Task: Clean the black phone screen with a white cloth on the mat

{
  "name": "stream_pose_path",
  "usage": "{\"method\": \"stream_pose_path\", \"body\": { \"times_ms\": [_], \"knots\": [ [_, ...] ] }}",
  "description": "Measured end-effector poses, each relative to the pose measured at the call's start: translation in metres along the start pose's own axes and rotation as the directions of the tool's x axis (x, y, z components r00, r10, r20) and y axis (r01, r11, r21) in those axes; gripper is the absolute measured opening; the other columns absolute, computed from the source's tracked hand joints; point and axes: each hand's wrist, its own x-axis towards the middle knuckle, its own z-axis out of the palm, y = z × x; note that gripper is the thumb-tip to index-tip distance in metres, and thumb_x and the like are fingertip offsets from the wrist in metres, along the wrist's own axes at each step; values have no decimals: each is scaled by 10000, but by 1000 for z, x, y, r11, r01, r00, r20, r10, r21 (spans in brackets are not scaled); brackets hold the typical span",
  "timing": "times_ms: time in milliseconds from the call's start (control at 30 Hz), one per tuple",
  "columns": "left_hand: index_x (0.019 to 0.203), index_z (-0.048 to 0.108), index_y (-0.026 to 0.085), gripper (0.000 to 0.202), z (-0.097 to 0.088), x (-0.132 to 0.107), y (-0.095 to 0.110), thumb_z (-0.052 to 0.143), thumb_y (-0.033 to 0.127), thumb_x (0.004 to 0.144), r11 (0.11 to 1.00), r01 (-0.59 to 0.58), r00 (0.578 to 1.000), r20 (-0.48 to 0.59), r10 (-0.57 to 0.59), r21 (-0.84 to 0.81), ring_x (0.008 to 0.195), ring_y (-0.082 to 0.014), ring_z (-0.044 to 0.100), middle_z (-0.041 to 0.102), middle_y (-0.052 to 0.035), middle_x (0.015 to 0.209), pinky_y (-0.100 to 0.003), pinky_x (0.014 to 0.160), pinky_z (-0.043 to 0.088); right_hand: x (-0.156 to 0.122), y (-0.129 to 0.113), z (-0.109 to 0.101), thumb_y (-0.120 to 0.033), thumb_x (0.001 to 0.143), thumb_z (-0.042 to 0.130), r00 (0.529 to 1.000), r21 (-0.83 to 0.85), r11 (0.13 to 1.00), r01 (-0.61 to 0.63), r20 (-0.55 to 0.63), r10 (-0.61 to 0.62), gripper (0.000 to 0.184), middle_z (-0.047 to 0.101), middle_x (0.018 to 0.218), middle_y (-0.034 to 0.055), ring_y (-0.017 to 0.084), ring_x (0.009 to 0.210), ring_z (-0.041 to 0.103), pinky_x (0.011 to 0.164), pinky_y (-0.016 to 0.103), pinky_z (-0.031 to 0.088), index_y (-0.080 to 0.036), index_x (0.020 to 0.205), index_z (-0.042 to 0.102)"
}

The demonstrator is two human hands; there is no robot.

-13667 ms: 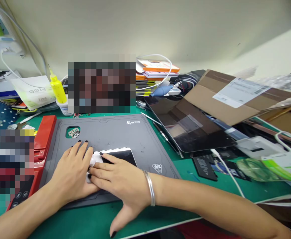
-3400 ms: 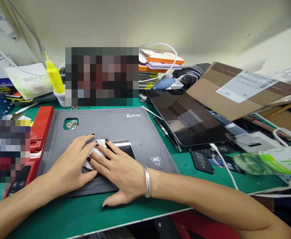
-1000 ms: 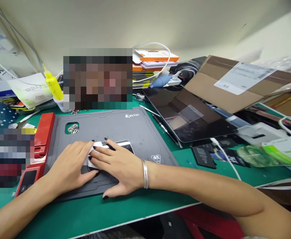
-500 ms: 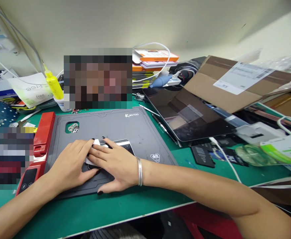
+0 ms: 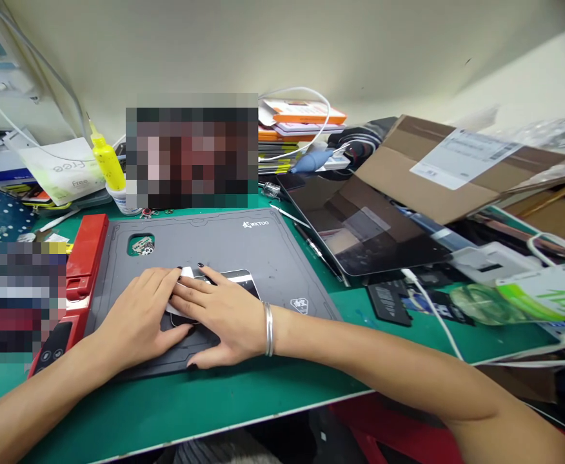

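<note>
A phone [image 5: 242, 278], its dark body edged in white along the top, lies on the grey work mat [image 5: 205, 238], mostly covered by my hands. My right hand [image 5: 224, 316] rests flat across it, fingers stretched toward the left and thumb spread toward the mat's front edge. My left hand [image 5: 137, 319] lies over the left part with its fingers side by side and the thumb out; its fingertips meet those of the right. A white piece like paper or cloth [image 5: 186, 273] shows between and under the fingers. How far it extends is hidden.
A red device [image 5: 83, 264] borders the mat's left side. Behind stand a yellow bottle [image 5: 107, 164] and stacked boxes [image 5: 306, 116]. To the right are a dark screen panel [image 5: 360, 225], a precision screwdriver [image 5: 318, 251], a cardboard box [image 5: 393, 148] and a white cable [image 5: 432, 309].
The view has shifted slightly. Both hands stay in nearly the same place over the phone, with no clear change in grip.
</note>
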Motion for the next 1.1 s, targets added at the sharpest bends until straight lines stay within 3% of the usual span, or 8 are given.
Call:
{"method": "stream_pose_path", "body": {
  "times_ms": [533,800,1100],
  "knots": [
    [1415,394,175,690,0,-3,-3,646,438,830,999,37,999,23,-37,-2,1208,-351,564,602,-173,1300,-514,963,509,-5,-3,-4,-695,882,534,1000,-4,1000,12,-1,-12,866,427,1529,200,345,1440,344,1198,578,125,-38,1439,441],
    [1402,381,144,693,0,-3,-2,657,417,828,1000,8,1000,11,-9,25,1197,-351,573,613,-182,1273,-508,953,515,-4,-4,3,-708,890,501,1000,-15,1000,-13,-23,12,935,338,1575,218,349,1476,276,1212,568,79,5,1480,362],
    [1403,393,136,695,1,-2,-1,652,403,815,999,25,999,19,-26,28,1193,-363,573,616,-186,1278,-530,956,515,-1,-6,2,-708,884,519,1000,15,1000,1,-10,0,942,286,1603,189,323,1500,231,1219,551,62,-42,1519,319]
  ]
}}
